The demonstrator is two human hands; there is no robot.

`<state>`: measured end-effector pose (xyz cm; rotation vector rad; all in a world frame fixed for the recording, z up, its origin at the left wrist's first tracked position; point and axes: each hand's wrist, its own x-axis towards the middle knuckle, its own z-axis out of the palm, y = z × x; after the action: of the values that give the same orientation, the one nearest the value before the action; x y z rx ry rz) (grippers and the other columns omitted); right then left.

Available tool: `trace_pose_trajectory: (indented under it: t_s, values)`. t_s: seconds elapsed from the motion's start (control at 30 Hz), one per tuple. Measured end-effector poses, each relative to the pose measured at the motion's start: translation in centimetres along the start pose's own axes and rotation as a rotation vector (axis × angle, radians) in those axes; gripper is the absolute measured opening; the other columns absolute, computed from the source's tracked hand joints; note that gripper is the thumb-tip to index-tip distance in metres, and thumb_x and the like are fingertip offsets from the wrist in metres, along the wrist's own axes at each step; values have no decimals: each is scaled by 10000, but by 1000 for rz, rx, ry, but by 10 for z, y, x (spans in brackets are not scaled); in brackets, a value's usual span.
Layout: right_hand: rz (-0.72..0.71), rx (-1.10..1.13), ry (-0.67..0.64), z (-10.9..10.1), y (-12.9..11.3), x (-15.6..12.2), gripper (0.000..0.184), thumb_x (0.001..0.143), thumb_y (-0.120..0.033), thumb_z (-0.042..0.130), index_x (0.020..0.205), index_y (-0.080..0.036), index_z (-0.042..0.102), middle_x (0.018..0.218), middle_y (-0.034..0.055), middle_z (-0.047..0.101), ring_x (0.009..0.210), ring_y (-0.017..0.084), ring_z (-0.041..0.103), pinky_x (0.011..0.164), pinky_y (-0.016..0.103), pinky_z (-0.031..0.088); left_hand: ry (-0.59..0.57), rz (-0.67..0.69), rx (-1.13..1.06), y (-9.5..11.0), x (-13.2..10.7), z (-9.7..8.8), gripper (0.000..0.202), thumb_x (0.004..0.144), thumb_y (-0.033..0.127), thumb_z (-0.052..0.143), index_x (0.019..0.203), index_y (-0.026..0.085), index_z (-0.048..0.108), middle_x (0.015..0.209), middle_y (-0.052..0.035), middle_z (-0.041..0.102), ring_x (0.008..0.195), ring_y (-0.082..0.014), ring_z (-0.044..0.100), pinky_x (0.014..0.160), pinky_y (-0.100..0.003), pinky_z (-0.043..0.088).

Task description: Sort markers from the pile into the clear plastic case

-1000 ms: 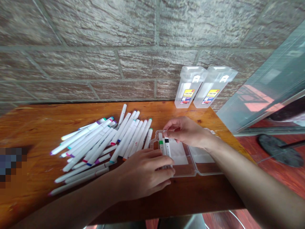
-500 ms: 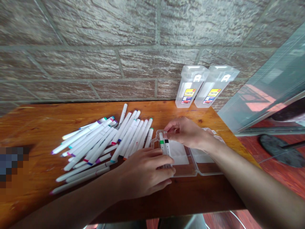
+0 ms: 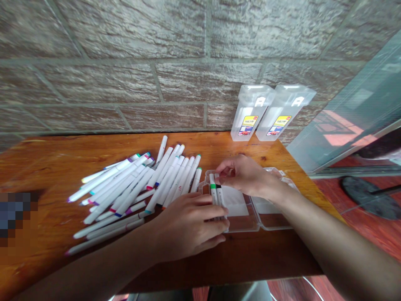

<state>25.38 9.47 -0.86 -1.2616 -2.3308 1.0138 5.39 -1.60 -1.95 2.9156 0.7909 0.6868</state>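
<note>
Two white markers, one with a green band [image 3: 213, 186] and one with a black band [image 3: 219, 187], lie side by side in the left half of an opened clear plastic case [image 3: 241, 225]. My left hand [image 3: 194, 223] is wrapped over their lower parts, its fingers bent across the barrels and hiding the ends. At the upper end of the black-banded marker, my right hand [image 3: 242, 173] pinches with thumb and fingertips. The case's right half lies partly under my right wrist.
A loose pile of white markers [image 3: 131, 184] with coloured ends covers the wooden table [image 3: 62, 163] on the left. Two upright clear marker boxes [image 3: 250, 113] with yellow labels stand against the stone-block wall [image 3: 125, 83]. A blurred, pixelated patch sits at the left edge.
The black-banded marker has shifted very slightly under my fingers. Both hands stay almost in the same place.
</note>
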Motion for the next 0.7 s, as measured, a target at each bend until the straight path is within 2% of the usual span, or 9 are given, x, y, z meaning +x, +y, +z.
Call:
trace_pose_trajectory:
  t_s: [0.13,0.33,0.5,0.7]
  values:
    - [-5,2,-3,-1,-2,-1,155,833,-288,755,878,-149,810,699,20,732,606,136,605,532,237,415,12,1,20,0,0,0,184,978,342,646,1036,212,762,1068,-4,781,850,-181,649,777,-345,509]
    - [-23,-10,-11,-3,-3,-2,149,835,-291,749,869,-163,817,684,14,729,603,140,612,531,238,410,-54,-44,26,1,-1,-1,203,1003,356,603,1049,221,749,1076,-48,758,921,-187,675,854,-332,518]
    - [-37,0,1,-2,-2,-3,183,848,-345,741,857,-179,816,681,12,724,601,146,611,530,243,418,-36,-54,11,1,-1,0,185,993,348,617,1050,218,736,1083,-25,764,919,-200,683,832,-360,505]
    - [-34,-6,-11,-2,-2,-2,176,856,-327,727,875,-172,808,689,8,718,605,137,601,535,240,415,-22,-43,8,0,-1,1,176,983,357,632,1022,217,730,1094,-7,766,907,-202,678,811,-373,484]
